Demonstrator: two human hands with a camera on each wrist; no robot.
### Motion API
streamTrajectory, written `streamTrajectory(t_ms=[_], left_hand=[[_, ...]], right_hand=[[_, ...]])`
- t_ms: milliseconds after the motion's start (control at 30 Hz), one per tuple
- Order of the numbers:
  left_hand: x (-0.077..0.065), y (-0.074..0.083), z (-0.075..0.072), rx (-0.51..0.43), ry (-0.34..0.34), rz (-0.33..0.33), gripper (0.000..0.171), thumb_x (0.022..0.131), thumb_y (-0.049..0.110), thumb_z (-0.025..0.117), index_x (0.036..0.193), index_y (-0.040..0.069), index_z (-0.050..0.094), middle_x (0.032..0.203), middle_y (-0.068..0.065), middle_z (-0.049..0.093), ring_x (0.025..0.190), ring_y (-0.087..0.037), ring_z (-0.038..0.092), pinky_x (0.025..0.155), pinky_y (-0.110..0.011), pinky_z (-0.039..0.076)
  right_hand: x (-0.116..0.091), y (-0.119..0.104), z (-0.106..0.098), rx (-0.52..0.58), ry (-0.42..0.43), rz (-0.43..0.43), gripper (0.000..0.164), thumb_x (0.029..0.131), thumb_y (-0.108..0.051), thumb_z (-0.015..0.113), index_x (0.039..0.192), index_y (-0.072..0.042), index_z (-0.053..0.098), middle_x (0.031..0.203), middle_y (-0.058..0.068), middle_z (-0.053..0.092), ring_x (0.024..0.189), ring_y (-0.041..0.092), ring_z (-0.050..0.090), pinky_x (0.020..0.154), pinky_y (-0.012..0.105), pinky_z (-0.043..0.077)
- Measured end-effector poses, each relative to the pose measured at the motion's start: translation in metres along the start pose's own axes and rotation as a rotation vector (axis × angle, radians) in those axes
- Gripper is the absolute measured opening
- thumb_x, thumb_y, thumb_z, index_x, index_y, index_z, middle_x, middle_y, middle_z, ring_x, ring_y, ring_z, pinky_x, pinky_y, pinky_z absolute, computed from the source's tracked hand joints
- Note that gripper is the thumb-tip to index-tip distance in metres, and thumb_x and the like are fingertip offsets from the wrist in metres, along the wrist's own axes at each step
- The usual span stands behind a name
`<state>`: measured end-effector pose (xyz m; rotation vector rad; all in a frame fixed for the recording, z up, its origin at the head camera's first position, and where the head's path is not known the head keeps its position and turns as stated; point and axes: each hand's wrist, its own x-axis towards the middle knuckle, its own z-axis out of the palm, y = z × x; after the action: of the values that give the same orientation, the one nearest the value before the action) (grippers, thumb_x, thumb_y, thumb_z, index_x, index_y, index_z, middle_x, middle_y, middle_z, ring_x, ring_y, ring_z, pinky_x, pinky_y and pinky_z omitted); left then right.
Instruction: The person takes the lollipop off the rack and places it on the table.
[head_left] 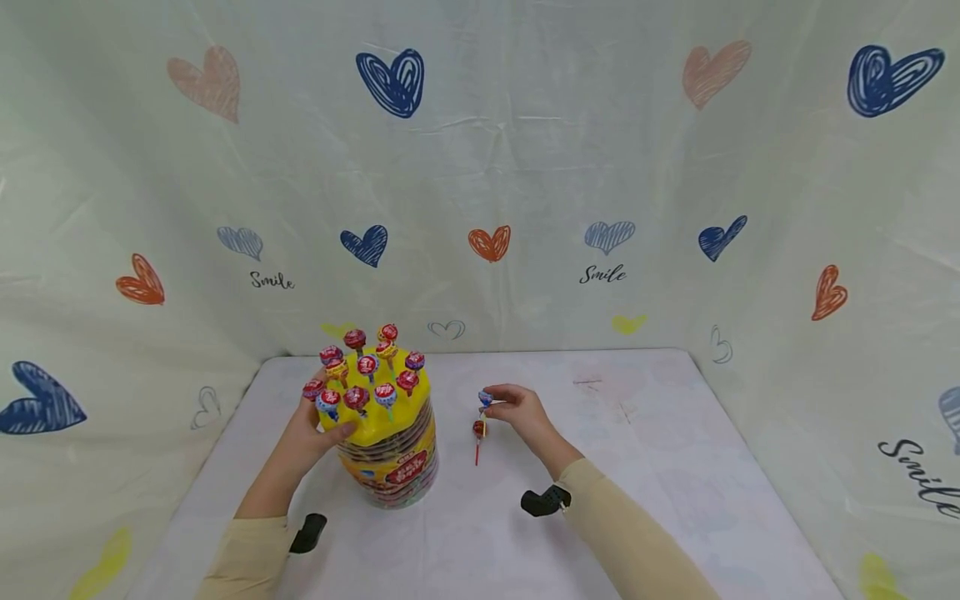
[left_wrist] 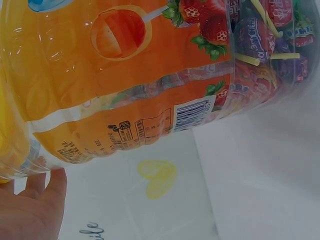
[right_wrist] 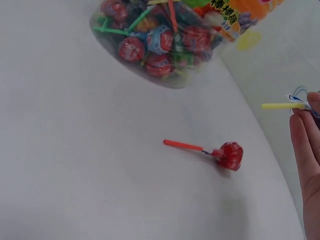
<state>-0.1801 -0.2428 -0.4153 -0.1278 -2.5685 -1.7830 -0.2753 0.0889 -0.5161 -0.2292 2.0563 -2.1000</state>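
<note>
A tall clear jar (head_left: 408, 475) full of wrapped lollipops has a yellow lid (head_left: 411, 410), with several lollipops standing upright in its top. My left hand (head_left: 303, 437) holds the jar at the lid's left side, the thumb on the lid's near edge; its other fingers are partly hidden. To the right of the jar, my right hand (head_left: 521, 408) pinches a blue-wrapped lollipop (head_left: 486, 399) just below its head. The yellow stick (right_wrist: 282, 105) of that lollipop juts out from the fingers. Beneath it on the table lies a red-wrapped lollipop (right_wrist: 231, 156) with a red stick.
Everything stands on a white-covered table (head_left: 637, 483). Behind and beside it hangs a pale curtain (head_left: 540, 183) printed with hearts. A black wrist device (head_left: 546, 501) sits at the right sleeve, another (head_left: 308, 533) at the left.
</note>
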Motion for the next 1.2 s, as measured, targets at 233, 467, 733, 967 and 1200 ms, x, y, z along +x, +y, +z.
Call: streamTrajectory(t_ms=[233, 467, 733, 967, 1200], left_hand=[[0.000, 0.001, 0.000, -0.003, -0.004, 0.010, 0.096, 0.090, 0.011, 0.069, 0.157, 0.014, 0.001, 0.152, -0.027, 0.024, 0.136, -0.048, 0.026, 0.106, -0.064, 0.028], [0.000, 0.002, 0.000, -0.004, -0.001, 0.004, 0.096, 0.090, 0.013, 0.070, 0.157, 0.016, 0.001, 0.153, -0.026, 0.023, 0.137, -0.047, 0.025, 0.106, -0.064, 0.027], [0.000, 0.002, 0.000, -0.004, 0.001, -0.031, 0.097, 0.090, 0.013, 0.070, 0.158, 0.016, 0.000, 0.154, -0.026, 0.021, 0.138, -0.047, 0.023, 0.107, -0.063, 0.027], [0.001, 0.000, -0.001, -0.001, 0.001, -0.044, 0.097, 0.091, 0.015, 0.070, 0.158, 0.017, -0.001, 0.154, -0.025, 0.022, 0.139, -0.047, 0.022, 0.107, -0.063, 0.027], [0.001, -0.001, 0.000, -0.002, 0.004, -0.016, 0.096, 0.091, 0.016, 0.070, 0.158, 0.016, 0.000, 0.154, -0.025, 0.022, 0.138, -0.047, 0.023, 0.107, -0.063, 0.027]], right_hand=[[0.005, 0.029, -0.005, -0.013, 0.055, 0.000, 0.039, 0.082, 0.008, 0.071, 0.120, 0.007, 0.064, 0.114, 0.019, 0.066, 0.098, 0.022, 0.067, 0.082, 0.032, 0.056], [0.008, 0.052, -0.010, -0.122, 0.069, 0.011, 0.037, 0.078, 0.007, 0.074, 0.114, 0.006, 0.067, 0.106, 0.017, 0.069, 0.089, 0.017, 0.067, 0.075, 0.027, 0.055], [0.006, 0.067, -0.014, -0.117, 0.013, 0.061, 0.038, 0.080, 0.007, 0.073, 0.117, 0.006, 0.065, 0.096, 0.015, 0.071, 0.083, 0.015, 0.068, 0.071, 0.027, 0.055], [0.003, 0.068, -0.014, -0.181, 0.026, 0.077, 0.036, 0.080, 0.005, 0.074, 0.116, 0.004, 0.067, 0.090, 0.010, 0.072, 0.079, 0.014, 0.067, 0.068, 0.027, 0.054], [0.004, 0.073, -0.014, -0.246, 0.044, 0.066, 0.036, 0.080, 0.004, 0.075, 0.115, 0.005, 0.067, 0.090, 0.009, 0.072, 0.079, 0.014, 0.067, 0.070, 0.028, 0.056]])
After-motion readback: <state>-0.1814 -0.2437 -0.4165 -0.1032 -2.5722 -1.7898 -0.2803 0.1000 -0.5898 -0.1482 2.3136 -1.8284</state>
